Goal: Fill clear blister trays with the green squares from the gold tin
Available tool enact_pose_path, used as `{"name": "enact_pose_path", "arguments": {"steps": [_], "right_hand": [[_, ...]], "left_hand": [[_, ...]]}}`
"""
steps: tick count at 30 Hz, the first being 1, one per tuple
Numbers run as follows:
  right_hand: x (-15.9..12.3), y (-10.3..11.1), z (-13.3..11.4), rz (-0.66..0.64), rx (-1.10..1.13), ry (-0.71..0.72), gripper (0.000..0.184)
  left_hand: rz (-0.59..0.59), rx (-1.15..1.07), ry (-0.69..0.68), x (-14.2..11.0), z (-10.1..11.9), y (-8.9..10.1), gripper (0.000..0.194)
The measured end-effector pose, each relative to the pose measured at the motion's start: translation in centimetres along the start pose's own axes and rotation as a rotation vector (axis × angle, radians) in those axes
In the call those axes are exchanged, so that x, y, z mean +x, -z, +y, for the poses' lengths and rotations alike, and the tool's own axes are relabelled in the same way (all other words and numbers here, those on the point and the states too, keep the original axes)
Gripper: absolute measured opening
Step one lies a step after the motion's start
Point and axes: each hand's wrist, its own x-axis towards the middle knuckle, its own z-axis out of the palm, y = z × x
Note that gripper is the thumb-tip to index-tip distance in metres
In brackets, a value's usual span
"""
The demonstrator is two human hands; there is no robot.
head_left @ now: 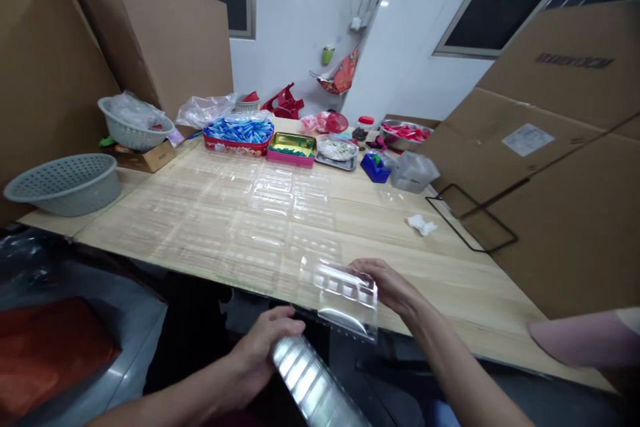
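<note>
My left hand point(263, 347) grips a stack of clear plastic trays point(317, 380) below the table's front edge, thumb on top. In my right hand point(383, 280) is a single clear plastic tray point(347, 300), held by its far right corner and partly jutting over the edge. More clear trays point(245, 240) lie in rows across the table to the left of it, their outlines faint against the wood.
At the back stand a red tin of blue plastic pieces point(240, 133), a gold-lined pink tin point(291, 150) and a blue tape dispenser point(375, 168). A grey basket point(65, 183) sits left. Cardboard boxes point(560, 147) flank the table; a black wire frame point(473, 219) leans right.
</note>
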Motion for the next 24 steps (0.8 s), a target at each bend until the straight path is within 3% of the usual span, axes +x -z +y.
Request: {"name": "enact_pose_path", "arguments": {"steps": [3,5,8,10,12,15,18,24], "right_hand": [[2.0,-0.4,2.2,0.034,-0.104,-0.078,0.024],[3.0,-1.1,3.2,0.103,-0.232,-0.043,0.022],[3.8,-1.9,4.0,0.225,-0.368,0.065,0.026],[3.8,-1.9,4.3,0.328,-0.441,0.182,0.027],[3.3,-1.7,4.9,0.429,-0.587,0.39,0.027],[2.3,-1.2,6.6,0.43,-0.854,0.668,0.042],[2.0,-1.0,8.6,0.314,-1.051,0.691,0.064],[3.9,-1.6,9.4,0.294,-1.21,0.651,0.064]], "left_hand": [[-0.076,-0.092,0.194,1.5,-2.5,0.2,0.024],[-0.123,-0.133,0.313,2.5,-3.3,0.1,0.021],[-0.148,-0.178,0.385,3.5,-3.4,-0.1,0.021],[-0.151,-0.188,0.395,4.0,-3.2,-0.1,0.024],[-0.183,-0.211,0.388,4.4,-3.2,0.0,0.027],[-0.254,-0.271,0.373,4.9,-3.1,0.1,0.033],[-0.288,-0.289,0.357,5.0,-2.8,-0.3,0.035],[-0.328,-0.224,0.22,5.3,-1.8,-0.4,0.028]]}}
